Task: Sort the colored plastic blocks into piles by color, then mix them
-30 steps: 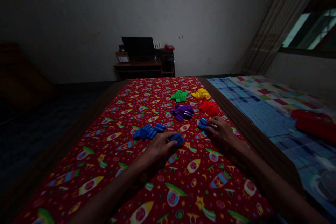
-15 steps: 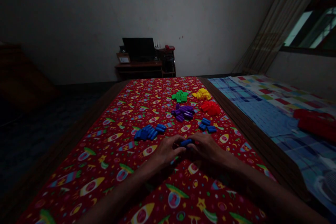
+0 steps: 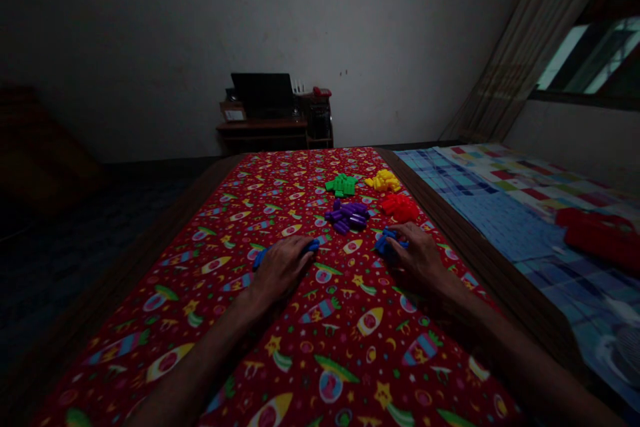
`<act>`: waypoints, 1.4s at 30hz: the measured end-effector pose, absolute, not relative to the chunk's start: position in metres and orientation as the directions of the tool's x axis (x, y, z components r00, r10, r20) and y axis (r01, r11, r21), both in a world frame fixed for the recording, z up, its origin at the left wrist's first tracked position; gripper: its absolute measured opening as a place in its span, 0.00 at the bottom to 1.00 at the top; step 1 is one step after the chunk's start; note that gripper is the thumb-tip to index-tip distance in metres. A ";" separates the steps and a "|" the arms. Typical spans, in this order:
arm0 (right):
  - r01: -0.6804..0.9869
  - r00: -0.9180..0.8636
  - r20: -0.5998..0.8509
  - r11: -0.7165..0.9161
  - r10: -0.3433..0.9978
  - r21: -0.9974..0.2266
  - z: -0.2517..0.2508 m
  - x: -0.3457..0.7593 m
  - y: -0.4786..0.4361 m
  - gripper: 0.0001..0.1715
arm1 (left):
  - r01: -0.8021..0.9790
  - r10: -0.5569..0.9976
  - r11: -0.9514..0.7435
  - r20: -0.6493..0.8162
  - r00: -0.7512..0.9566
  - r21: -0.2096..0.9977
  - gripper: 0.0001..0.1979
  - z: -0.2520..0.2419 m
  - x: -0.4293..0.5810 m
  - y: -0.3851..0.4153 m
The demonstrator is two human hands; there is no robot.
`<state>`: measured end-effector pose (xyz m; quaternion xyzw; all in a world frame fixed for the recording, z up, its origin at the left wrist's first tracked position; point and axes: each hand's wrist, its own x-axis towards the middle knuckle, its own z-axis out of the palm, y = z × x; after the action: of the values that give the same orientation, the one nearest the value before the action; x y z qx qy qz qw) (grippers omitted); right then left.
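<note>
While green (image 3: 342, 185), yellow (image 3: 384, 181), red (image 3: 400, 207) and purple blocks (image 3: 349, 216) sit grouped, blue (image 3: 384, 241) lies split between left hand (image 3: 283, 263) and right hand (image 3: 419, 250), grips unclear!

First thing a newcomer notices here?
Probably the red rocket-print cloth filling the center foreground. On its right half, bright piles stand out: yellow and green farther back, red and purple nearer. Closer still, the left hand covers some blue pieces, and the right hand is at others.
</note>
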<state>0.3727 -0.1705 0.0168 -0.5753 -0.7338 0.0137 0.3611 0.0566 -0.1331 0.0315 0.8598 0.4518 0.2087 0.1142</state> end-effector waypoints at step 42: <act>0.548 -0.298 0.396 0.495 0.869 -0.674 0.035 0.318 -0.194 0.17 | 0.409 0.831 -0.473 0.240 0.502 0.781 0.16 0.042 0.095 -0.165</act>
<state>0.3182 -0.1936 0.0351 -0.4557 -0.7772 0.2119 0.3787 0.0949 -0.1648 0.0420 0.7988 0.3878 0.3136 0.3363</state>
